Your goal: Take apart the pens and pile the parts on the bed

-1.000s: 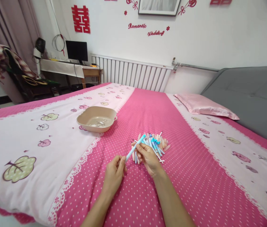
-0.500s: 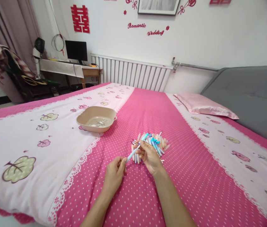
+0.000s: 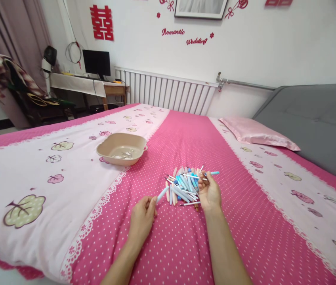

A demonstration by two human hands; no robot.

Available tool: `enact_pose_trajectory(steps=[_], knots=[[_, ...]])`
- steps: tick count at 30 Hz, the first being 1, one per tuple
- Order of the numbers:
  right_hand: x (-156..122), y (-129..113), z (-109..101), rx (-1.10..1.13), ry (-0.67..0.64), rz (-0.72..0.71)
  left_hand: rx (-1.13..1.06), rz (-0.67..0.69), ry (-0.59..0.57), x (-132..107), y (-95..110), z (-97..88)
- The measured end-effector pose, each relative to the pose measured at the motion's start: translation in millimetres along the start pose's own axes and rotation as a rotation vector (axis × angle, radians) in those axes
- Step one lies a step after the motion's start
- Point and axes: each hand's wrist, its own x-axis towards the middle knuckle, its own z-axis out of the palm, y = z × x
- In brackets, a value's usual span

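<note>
A heap of blue, pink and white pens and pen parts (image 3: 185, 185) lies on the pink dotted bedspread (image 3: 186, 245). My left hand (image 3: 142, 217) is closed, pinching a short light-blue pen barrel (image 3: 162, 194) at the heap's left edge. At the heap's right side, my right hand (image 3: 209, 191) is closed on a thin pen piece with a blue tip (image 3: 209, 173), which points right. A beige plastic basin (image 3: 122, 149) with a few small white bits inside stands beyond the heap to the left.
A pink pillow (image 3: 255, 134) lies at the far right by the grey headboard (image 3: 313, 122). A white radiator (image 3: 168, 91) runs along the wall. A desk with a monitor (image 3: 96, 63) and a chair draped with clothes (image 3: 4, 83) stand at the far left.
The long light-blue pen that both hands held has come apart. My right hand moved right with one piece to the heap's right side. My left hand stayed, keeping the short barrel.
</note>
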Motion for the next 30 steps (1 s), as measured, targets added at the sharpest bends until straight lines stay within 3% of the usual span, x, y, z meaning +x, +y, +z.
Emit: enact_pose_trajectory(steps=[3,6,10,13,18,21,25,30], knots=[[3.5,6.6,-2.3,-0.180,-0.028,0.037,-0.017,-0.027,0.008,-0.6,1.6,-1.0],[4.1,13.8,-4.1,-0.565,-0.061,-0.008,-0.028,-0.050,0.006,-1.6,4.8,-1.6],[1.4,16.3,-5.9,-1.210,-0.020,-0.407,0.006,-0.093,0.025,-1.4,6.1,-0.1],[-2.6,17.0,-5.6,-1.483,-0.068,-0.588,0.075,-0.070,0.015,1.5,3.2,3.8],[-6.4,20.6,-3.5,-1.505,-0.054,-0.753,0.238,0.128,-0.168,4.3,-0.1,8.9],[-5.1,23.2,-2.8,-1.475,-0.080,-0.852,0.264,0.184,-0.178,2.9,-1.8,9.6],[-4.2,30.8,-2.6,-1.493,-0.087,-0.951,0.216,0.283,-0.018,1.6,-7.2,10.7],[-19.9,46.1,-8.7,-1.515,0.074,-0.993,0.160,0.301,0.211,-3.1,-8.8,10.8]])
